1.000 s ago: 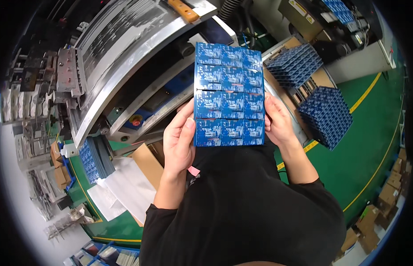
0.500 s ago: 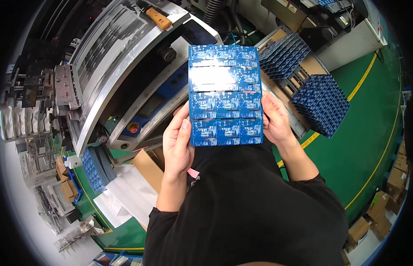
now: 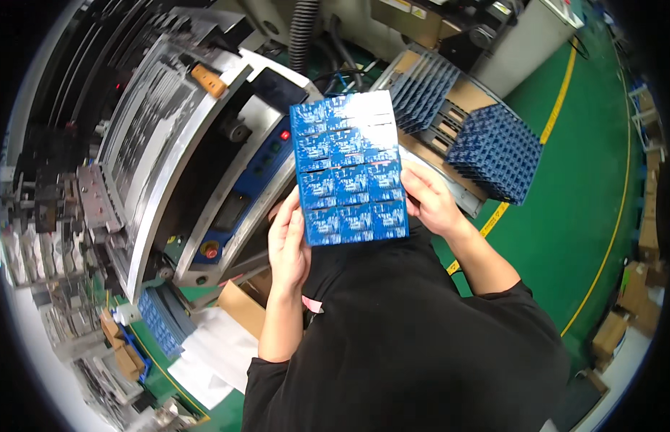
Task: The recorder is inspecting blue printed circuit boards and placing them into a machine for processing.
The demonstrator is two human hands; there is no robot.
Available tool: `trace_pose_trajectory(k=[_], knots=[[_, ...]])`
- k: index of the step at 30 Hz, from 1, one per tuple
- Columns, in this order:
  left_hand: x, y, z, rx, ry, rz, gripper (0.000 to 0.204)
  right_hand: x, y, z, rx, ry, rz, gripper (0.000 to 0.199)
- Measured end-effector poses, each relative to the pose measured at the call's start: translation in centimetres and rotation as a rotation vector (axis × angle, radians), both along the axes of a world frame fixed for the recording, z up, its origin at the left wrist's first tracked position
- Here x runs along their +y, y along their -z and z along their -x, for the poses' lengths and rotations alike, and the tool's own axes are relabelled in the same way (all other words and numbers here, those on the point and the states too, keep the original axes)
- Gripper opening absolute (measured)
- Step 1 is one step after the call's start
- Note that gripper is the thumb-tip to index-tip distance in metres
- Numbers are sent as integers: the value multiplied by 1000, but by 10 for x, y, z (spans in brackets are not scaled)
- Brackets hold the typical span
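Grip of left hand [image 3: 289, 243]: narrow, closed along lower left edge of flat, rectangular, blue circuit-board panel [image 3: 349, 183] with white markings. Held between both hands, neither nearer; long axis pointing away from black-clad torso [image 3: 414, 338], far end leaning left. Grip of right hand [image 3: 434, 200]: narrow, on lower half of right edge, fingers partly hidden.

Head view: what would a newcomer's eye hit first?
The blue circuit-board panel near the centre, held at its sides between the left hand and right hand, white glare on its upper right. Then the two groups of blue boards at upper right, beyond the right hand. At upper left, an orange handle stands out by the silver machine frame.
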State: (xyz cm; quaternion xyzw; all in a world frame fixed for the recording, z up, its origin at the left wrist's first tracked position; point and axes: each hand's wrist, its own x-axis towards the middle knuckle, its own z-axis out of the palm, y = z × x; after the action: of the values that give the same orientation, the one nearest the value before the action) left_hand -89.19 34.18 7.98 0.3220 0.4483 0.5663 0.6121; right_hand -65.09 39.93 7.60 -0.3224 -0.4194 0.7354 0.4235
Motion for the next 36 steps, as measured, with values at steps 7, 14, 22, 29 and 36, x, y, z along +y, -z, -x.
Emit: trace_pose_trajectory(k=[7, 14, 22, 29, 36], knots=[[-15, 70, 12, 156, 172, 199, 38, 3, -13, -80, -549, 460, -65, 23], [-20, 99, 21, 217, 168, 193, 32, 50, 28, -117, -1127, 671, -216, 37], [-32, 161, 47, 302, 148, 183, 29, 116, 123, -116, -1099, 559, -66, 38], [-62, 220, 71, 224, 105, 371, 28, 130, 116, -116, -1118, 484, -8, 37], [-55, 247, 84, 156, 77, 355, 29, 116, 116, -101, -1115, 587, -65, 37]])
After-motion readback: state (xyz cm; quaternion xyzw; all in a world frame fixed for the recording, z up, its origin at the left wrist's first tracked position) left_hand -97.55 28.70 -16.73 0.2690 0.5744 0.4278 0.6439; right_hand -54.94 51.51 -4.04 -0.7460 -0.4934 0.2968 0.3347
